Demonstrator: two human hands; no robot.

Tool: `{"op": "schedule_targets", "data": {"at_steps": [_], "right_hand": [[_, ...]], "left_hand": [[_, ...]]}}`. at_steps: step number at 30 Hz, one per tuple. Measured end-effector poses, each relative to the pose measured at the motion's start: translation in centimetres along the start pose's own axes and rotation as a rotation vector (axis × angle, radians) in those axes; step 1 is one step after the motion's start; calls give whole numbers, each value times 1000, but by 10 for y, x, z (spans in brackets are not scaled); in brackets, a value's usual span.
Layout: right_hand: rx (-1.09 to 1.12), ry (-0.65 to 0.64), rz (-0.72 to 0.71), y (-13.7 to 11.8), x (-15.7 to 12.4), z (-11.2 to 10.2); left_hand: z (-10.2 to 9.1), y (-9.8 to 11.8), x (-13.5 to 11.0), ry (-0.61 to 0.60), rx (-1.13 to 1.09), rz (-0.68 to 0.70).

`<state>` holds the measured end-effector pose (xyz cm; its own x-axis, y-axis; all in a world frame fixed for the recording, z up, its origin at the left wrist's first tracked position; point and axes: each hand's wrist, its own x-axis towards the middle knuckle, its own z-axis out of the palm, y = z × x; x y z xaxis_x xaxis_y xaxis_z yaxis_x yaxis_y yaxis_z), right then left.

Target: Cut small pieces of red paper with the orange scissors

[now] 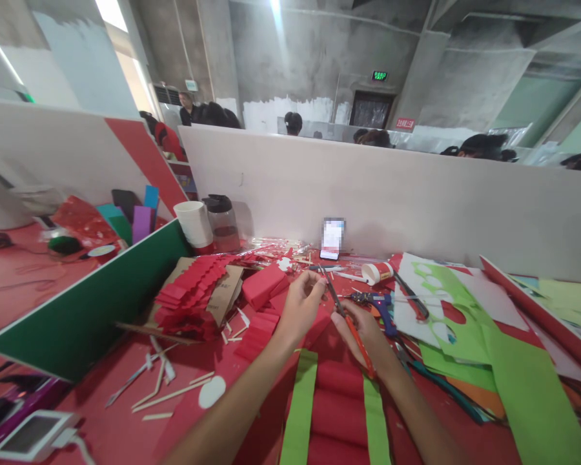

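My right hand (362, 330) is closed around a pair of scissors (356, 345) with orange handles, their dark blades pointing up and away from me. Close to the blade tips, my left hand (304, 298) pinches its thumb and fingers together; whatever lies between them is too small to make out. Below both hands is a folded red piece (339, 407) with a green strip (300, 400) along each side. A blue glue gun (380, 307) lies just beyond my right hand. Left of my left hand sits a folded red bundle (265, 284).
Crinkled red paper (193, 290) and loose wooden sticks (174, 392) lie at left, beside a green divider (101, 303). White cups (193, 223) and a dark-lidded bottle (223, 223) stand behind. A phone (332, 239) leans on the white partition (281, 174). Green cut sheets (469, 316) are piled at right.
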<state>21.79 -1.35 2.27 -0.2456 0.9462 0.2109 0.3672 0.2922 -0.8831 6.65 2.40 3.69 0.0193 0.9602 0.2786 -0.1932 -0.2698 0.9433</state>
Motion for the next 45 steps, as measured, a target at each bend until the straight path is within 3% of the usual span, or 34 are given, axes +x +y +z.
{"op": "schedule_targets", "data": {"at_steps": [21,28,45], "right_hand": [[94,-19,42,4,0,3],[149,-26,63,16,0,6],[192,-30,68,13,-1,5]], "left_hand": [[0,0,0,-10,10,8],[-1,3,0,-34,28,-9],[-2,2,-1,-110,83,27]]}}
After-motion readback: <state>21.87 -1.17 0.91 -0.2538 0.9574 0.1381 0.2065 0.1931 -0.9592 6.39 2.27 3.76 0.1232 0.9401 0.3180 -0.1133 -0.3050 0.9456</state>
